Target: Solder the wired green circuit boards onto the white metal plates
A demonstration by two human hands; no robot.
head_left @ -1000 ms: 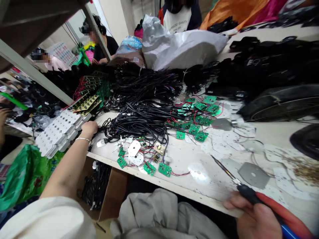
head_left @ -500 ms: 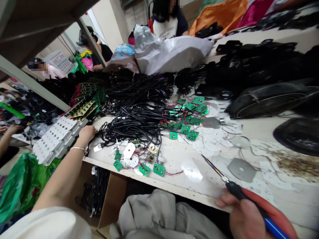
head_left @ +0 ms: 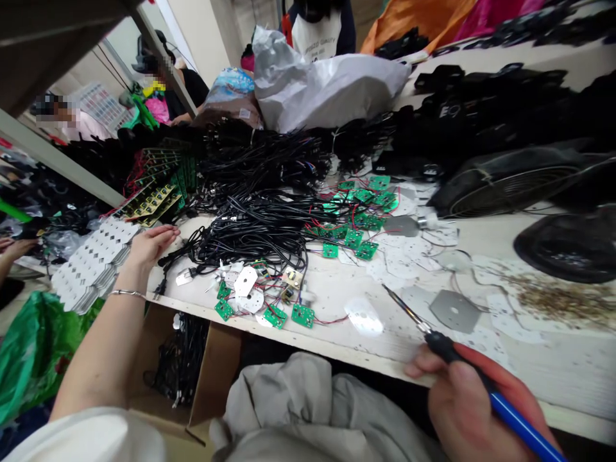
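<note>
My right hand (head_left: 474,401) is wrapped round the blue and black handle of a soldering iron (head_left: 436,333). Its tip points up and left over the bench, close to a thin light plate (head_left: 364,316). To the left, my left hand (head_left: 154,245) has its fingers stretched out and nothing visible in them. It is between a stack of white perforated plates (head_left: 94,260) and a heap of black cables (head_left: 262,228). A cable plug (head_left: 160,287) lies below that hand, near the bench edge. Green circuit boards (head_left: 302,315) with red wires lie along the front, among white plastic parts (head_left: 246,282).
Under the bench, a cardboard box (head_left: 219,359) holds more cables. A caged fan (head_left: 510,189) and black parts (head_left: 500,115) stand at the right rear. White sacking (head_left: 332,90) lies behind the cables. Co-workers (head_left: 320,32) sit beyond, and another person's hand (head_left: 19,247) shows at far left.
My left hand has drawn slightly left, off the edge of the cable heap, and its fingers have straightened. A plug now shows below it. The right hand keeps its grip on the soldering iron.
</note>
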